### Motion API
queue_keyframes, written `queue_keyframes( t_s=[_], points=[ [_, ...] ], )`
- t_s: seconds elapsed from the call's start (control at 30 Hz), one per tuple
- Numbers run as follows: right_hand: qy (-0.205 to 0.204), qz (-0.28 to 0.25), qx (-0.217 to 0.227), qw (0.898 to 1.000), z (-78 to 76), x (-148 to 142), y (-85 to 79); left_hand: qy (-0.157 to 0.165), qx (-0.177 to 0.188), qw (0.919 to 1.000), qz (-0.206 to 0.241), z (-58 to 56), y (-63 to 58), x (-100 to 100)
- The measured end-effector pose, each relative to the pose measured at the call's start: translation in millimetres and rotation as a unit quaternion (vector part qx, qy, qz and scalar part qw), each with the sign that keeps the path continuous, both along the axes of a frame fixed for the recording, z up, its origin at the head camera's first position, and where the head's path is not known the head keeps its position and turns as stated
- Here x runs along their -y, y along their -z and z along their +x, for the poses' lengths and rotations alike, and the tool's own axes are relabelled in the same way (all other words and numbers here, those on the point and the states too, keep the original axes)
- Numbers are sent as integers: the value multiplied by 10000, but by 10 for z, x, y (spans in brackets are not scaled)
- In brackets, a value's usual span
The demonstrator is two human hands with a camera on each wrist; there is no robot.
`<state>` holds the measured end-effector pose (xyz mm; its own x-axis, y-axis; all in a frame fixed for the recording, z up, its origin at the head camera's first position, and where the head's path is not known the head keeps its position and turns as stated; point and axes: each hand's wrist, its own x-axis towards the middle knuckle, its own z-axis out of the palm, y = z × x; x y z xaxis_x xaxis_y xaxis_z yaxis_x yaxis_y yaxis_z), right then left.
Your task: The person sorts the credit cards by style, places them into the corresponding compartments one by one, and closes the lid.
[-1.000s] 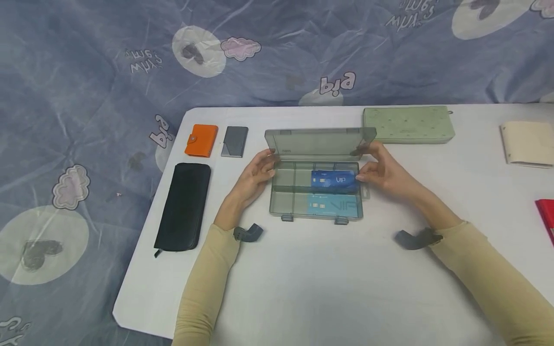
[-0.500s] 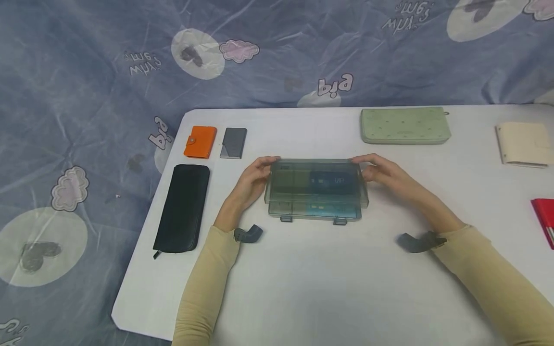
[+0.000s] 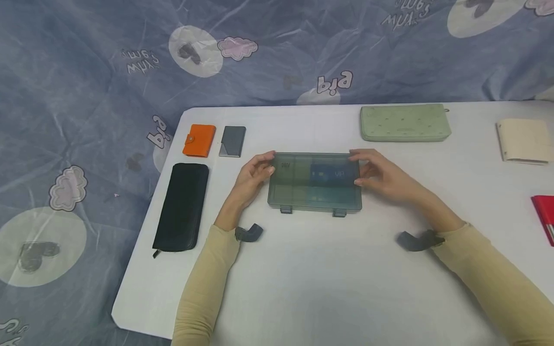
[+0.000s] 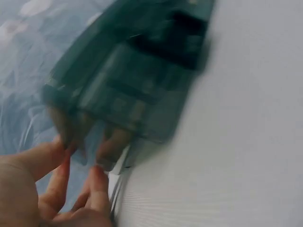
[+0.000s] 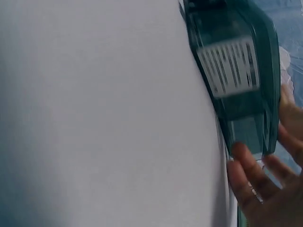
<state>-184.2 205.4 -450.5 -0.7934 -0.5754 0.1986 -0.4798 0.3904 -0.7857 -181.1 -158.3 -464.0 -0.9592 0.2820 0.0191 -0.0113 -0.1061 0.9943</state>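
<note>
A translucent grey-green plastic compartment box (image 3: 313, 181) is in the middle of the white table in the head view, its lid down over the base. Through the lid show a dark blue card marked VIP and a lighter blue card below it. Two latches (image 3: 339, 213) stick out along its near edge. My left hand (image 3: 250, 180) holds the box's far left corner between thumb and fingers. At the far right corner, my right hand (image 3: 383, 175) grips it the same way. The right wrist view shows a white barcode label (image 5: 230, 66) on the box.
On the left lie a black zip wallet (image 3: 182, 207), an orange card holder (image 3: 199, 140) and a grey card case (image 3: 232, 141). A green zip wallet (image 3: 405, 123) lies behind the box. A cream notebook (image 3: 524, 141) and a red item (image 3: 544, 214) lie at right.
The box's lid, raised a second ago, has come down toward me onto the base. The box has since shifted slightly away from me, with both hands at its ends.
</note>
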Motion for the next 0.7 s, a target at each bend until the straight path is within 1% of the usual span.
queue_keyframes(
  t_s=[0.07, 0.13, 0.2, 0.23, 0.27, 0.3, 0.37, 0.4, 0.47, 0.5, 0.53, 0.57, 0.63, 0.67, 0.7],
  points=[
    [406, 148, -316, 9986, 12, 16, -20, -487, -227, 9972, -527, 4, 3, -33],
    [723, 304, -586, 9952, 56, 45, -62, -941, -567, 9882, -1067, 20, 14, -68],
    [917, 466, -873, 9909, 124, 77, -107, -1325, -984, 9730, -1613, 53, 14, -103],
    [960, 530, -1003, 9889, 163, 95, -125, -1453, -1197, 9639, -1883, 82, 2, -117],
    [955, 588, -1097, 9876, 206, 108, -145, -1522, -1387, 9551, -2132, 115, -15, -131],
    [941, 674, -1153, 9866, 249, 118, -160, -1531, -1518, 9483, -2330, 151, -32, -141],
    [887, 806, -1168, 9859, 337, 123, -187, -1368, -1682, 9383, -2695, 241, -77, -150],
    [829, 852, -1124, 9865, 380, 120, -197, -1195, -1722, 9363, -2817, 292, -98, -148],
    [629, 851, -950, 9898, 461, 104, -197, -714, -1759, 9352, -2988, 396, -124, -129],
    [518, 811, -859, 9916, 498, 97, -191, -460, -1756, 9356, -3028, 460, -169, -129],
    [413, 763, -782, 9932, 535, 90, -185, -253, -1775, 9350, -3059, 505, -162, -115],
    [318, 709, -727, 9943, 567, 88, -178, -100, -1819, 9328, -3111, 541, -157, -103],
    [212, 622, -645, 9958, 619, 92, -164, 75, -1918, 9299, -3137, 589, -147, -89],
    [198, 606, -616, 9961, 638, 99, -158, 93, -1967, 9292, -3126, 601, -144, -85],
    [202, 591, -595, 9963, 651, 111, -153, 46, -1989, 9284, -3137, 607, -136, -81]
  ],
)
